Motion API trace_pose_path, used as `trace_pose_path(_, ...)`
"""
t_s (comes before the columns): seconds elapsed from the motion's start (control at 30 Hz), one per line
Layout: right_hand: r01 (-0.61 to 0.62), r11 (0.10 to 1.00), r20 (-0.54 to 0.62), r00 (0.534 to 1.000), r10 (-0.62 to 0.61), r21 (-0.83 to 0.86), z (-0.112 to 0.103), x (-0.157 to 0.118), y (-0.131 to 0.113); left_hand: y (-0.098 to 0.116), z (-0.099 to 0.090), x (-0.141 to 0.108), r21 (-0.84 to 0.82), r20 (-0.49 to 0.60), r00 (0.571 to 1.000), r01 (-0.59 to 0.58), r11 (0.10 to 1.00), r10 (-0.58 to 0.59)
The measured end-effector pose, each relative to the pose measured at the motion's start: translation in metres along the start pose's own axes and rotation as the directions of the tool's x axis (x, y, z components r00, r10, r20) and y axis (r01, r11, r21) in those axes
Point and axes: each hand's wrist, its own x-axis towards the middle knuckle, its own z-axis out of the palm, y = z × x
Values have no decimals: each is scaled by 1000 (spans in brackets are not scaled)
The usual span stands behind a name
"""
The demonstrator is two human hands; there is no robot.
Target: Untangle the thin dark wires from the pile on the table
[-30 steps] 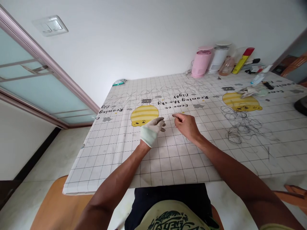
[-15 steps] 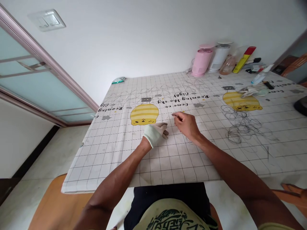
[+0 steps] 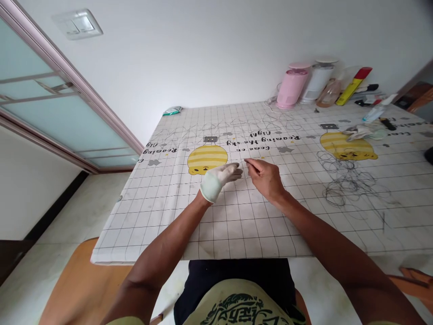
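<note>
Pinching a fine wire point(image 3: 246, 160) between tight fingertips point(image 3: 252, 165), the right hand point(image 3: 265, 178) holds it over the grid-printed counter point(image 3: 162, 225). The white-gloved left hand point(image 3: 216, 183) hovers nearby, its fingers point(image 3: 233, 171) loosely together and empty, and a wire tangle point(image 3: 345, 180) lies off to the right.

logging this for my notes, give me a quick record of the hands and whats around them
left hand: white glove, fingers loosely extended over the table cover, beside a yellow bear print
right hand: bare, fingertips pinched on what looks like a thin wire
surface: grid table cover
nearby: wire coils lying to the right of the hands
far edge: pink container, white container, crumpled cloth
</note>
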Motion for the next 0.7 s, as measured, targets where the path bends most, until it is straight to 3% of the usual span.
trace_pose_path(0.07,76,994,5,997,-76,-74,1,-1,4,-1,-2,1,-207,65,998,37,978,-24)
trace_pose_path(0.13,119,986,36,993,-115,-115,2,-1,7,0,-4,1,-305,114,991,98,947,-65)
trace_pose_path(0.37,185,980,112,978,-175,-80,3,-5,1,1,-9,-2,-229,170,985,79,970,-41)
trace_pose_path(0.5,-19,996,78,997,12,91,1,-4,-12,-1,-12,0,-235,168,986,46,971,-6)
trace_pose_path(0.6,-191,954,161,975,156,233,-3,-2,-20,-3,-15,3,-221,127,992,11,975,17)
trace_pose_path(0.7,-251,931,193,960,204,265,-6,-1,-23,-2,-16,4,-141,81,997,-6,990,17)
